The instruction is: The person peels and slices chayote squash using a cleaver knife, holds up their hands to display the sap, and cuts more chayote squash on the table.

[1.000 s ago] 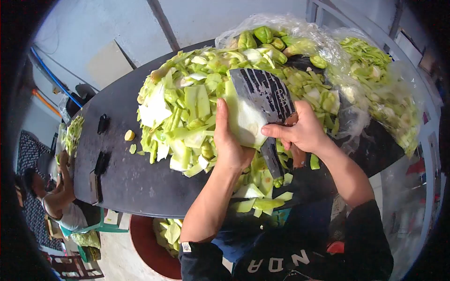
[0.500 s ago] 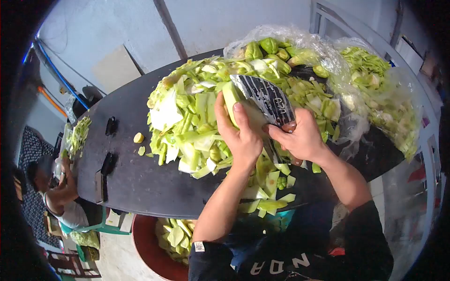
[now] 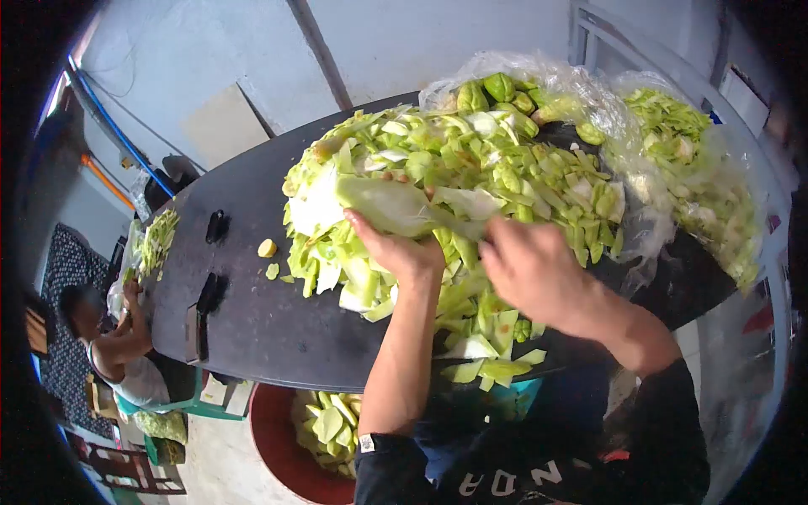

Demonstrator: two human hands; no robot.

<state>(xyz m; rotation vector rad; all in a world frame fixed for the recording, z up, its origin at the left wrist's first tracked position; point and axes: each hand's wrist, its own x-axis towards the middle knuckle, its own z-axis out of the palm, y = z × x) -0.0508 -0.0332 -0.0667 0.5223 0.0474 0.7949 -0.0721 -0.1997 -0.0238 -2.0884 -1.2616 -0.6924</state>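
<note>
My left hand (image 3: 404, 252) is closed around a large, pale green peeled vegetable piece (image 3: 383, 204), its exact kind unclear; the thumb lies along the near side and fingertips show over the top. My right hand (image 3: 539, 269) grips a broad-bladed knife (image 3: 459, 224) by its handle. Seen nearly edge-on and blurred, the blade points left towards the held piece; whether it touches is unclear. Beneath both hands spreads a heap of green peelings and cut strips (image 3: 497, 168).
Whole chayotes (image 3: 500, 87) lie in clear plastic at the back. A plastic bag of green strips (image 3: 703, 202) sits right. Dark objects (image 3: 198, 324) rest on the black table (image 3: 244, 278). A red tub (image 3: 278, 446) holds pale pieces below. Another person (image 3: 126, 353) sits far left.
The knife has swung from upright with its broad face showing to nearly edge-on. In my left hand the vegetable piece has tipped from upright to lying sideways. The view has shifted slightly.
</note>
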